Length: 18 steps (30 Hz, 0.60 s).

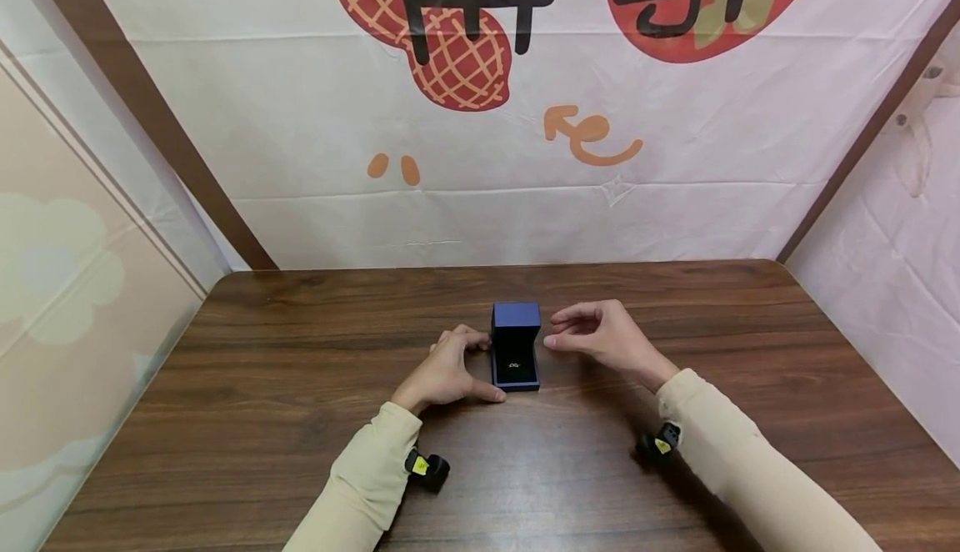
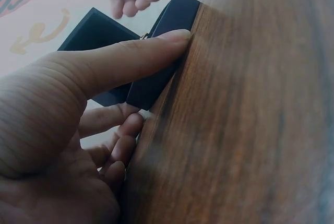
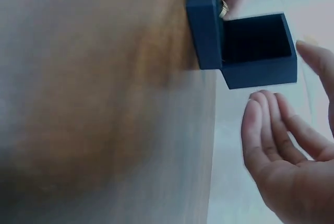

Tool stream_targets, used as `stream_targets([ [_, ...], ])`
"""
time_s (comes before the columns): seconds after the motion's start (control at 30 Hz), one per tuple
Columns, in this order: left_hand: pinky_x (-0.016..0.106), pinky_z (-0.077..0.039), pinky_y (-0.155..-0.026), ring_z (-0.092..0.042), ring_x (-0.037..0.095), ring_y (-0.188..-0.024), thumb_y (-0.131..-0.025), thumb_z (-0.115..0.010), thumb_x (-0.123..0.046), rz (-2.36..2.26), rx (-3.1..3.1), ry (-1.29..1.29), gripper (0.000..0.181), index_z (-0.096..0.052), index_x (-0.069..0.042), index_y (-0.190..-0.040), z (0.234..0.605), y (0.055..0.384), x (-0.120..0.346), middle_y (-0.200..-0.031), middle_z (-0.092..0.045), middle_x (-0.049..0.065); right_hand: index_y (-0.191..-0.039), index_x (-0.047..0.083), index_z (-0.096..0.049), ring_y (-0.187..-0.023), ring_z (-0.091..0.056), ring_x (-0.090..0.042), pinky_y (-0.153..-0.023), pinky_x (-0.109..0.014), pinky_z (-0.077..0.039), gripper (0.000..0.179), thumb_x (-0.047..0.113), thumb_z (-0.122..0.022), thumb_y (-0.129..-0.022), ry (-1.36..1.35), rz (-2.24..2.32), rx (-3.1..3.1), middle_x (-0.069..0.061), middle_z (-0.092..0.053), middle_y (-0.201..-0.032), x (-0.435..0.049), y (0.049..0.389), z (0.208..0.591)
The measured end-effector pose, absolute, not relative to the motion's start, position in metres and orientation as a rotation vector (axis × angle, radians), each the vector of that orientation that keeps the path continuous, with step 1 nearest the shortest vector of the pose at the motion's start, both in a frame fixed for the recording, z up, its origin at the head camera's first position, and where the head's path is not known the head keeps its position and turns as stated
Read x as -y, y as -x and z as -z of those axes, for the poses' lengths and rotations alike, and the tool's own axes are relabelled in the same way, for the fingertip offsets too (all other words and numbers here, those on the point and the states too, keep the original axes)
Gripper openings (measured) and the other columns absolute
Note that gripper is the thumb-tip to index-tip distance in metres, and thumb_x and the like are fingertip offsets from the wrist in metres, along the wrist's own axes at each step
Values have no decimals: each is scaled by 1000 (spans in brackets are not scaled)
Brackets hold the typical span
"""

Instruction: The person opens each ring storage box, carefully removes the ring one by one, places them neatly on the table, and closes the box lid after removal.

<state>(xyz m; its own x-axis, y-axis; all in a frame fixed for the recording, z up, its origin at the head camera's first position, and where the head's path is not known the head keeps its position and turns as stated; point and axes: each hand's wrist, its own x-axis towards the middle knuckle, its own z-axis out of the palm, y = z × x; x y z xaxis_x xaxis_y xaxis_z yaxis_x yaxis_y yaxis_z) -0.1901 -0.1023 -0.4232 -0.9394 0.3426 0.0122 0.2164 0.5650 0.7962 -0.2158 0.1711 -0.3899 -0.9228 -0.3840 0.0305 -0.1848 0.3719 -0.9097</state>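
Ring box (image 1: 516, 339) stands open on the bench (image 1: 300, 419), toward its far edge, in the head view, a ring (image 1: 513, 365) inside. Left wrist: the left hand (image 2: 62, 130) pinches the box's base (image 2: 174, 18). Right wrist: the right hand (image 3: 302, 177), relaxed, hovers beside the lid (image 3: 261, 72).

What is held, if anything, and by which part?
The left hand holds an open blue cuboid ring box by its base, thumb across its front; the right hand, nothing.

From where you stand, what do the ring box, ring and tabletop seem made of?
Ring box: perhaps leatherette or coated card, smooth and blue, with crisp edges. Black lining: possibly velvet, since it shows hardly any shine. Ring: likely gold-toned metal, from its yellow glint. Tabletop: wood or wood-look laminate, streaky-grained, with a soft sheen.
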Motion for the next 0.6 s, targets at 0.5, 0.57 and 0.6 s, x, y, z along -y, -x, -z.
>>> stream_targets([
  [0.5,49,-33,-101,-46,24,-112,-62,-99,-23,-1297,-2639,-480,74,-67,-3,-125,421,190,104,-116,-60,1,-98,10,-83,-96,-72,-13,-74,-26,-55,21,19,-88,-80,752,1490,-2539,3,-78,-95,-149,202,401],
  [0.57,49,-33,-101,-46,24,-112,-62,-99,-23,-1299,-2638,-483,74,-67,-3,-126,421,191,104,-116,-60,2,-98,10,-83,-97,-71,-13,-74,-26,-55,20,19,-88,-81,788,1452,-2560,3,-78,-94,-145,201,401],
  [0.6,49,-33,-101,-46,24,-112,-62,-99,-24,-1300,-2638,-483,74,-67,-3,-126,421,191,104,-116,-60,2,-97,10,-83,-97,-71,-13,-73,-26,-55,19,18,-88,-81,803,1433,-2575,3,-78,-94,-143,201,401],
])
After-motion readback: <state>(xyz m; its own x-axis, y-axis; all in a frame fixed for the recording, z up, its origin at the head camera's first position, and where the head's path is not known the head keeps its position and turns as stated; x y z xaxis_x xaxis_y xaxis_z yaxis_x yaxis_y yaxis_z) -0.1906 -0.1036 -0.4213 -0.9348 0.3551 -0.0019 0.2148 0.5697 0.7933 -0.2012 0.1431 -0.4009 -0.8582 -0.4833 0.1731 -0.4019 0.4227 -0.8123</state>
